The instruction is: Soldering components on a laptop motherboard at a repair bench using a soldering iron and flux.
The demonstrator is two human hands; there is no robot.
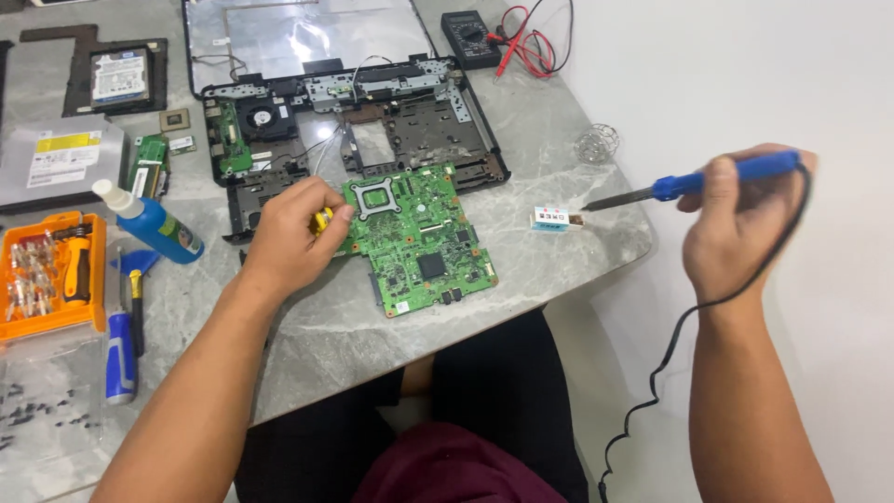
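Head view, left hand: your left hand (pixel 291 237) rests on the counter (pixel 326 335) at the left edge of the green circuit board (pixel 419 237), fingers closed on a small yellow thing (pixel 322 220) that is mostly hidden, so what it is cannot be told. The hand's weight seems to pin the board flat.

Head view, right hand: your right hand (pixel 736 219) hangs out past the counter's right edge, its grip wrapped tight round the blue handle of the soldering iron (pixel 694 182). The tip points left toward a small white box (pixel 551 219) by the right edge, just short of it; holding it off the counter probably keeps the tip clear of the board. Its black cord (pixel 670 363) drops along your forearm.

Head view, board: it lies flat near the front edge, in front of you, component side up, apart from the opened laptop chassis (pixel 354 121) behind it.

Head view, left side: a blue bottle (pixel 154 224) lies on its side, an orange bit case (pixel 51 275) sits open, a blue-handled screwdriver (pixel 121 359) lies beside it, likely kept within your left hand's reach.

Head view, far edge: a drive (pixel 119 76), an optical drive (pixel 58 158) and a multimeter (pixel 470 37) with red leads sit back out of the way; a wire coil stand (pixel 598 142) sits near the right edge.
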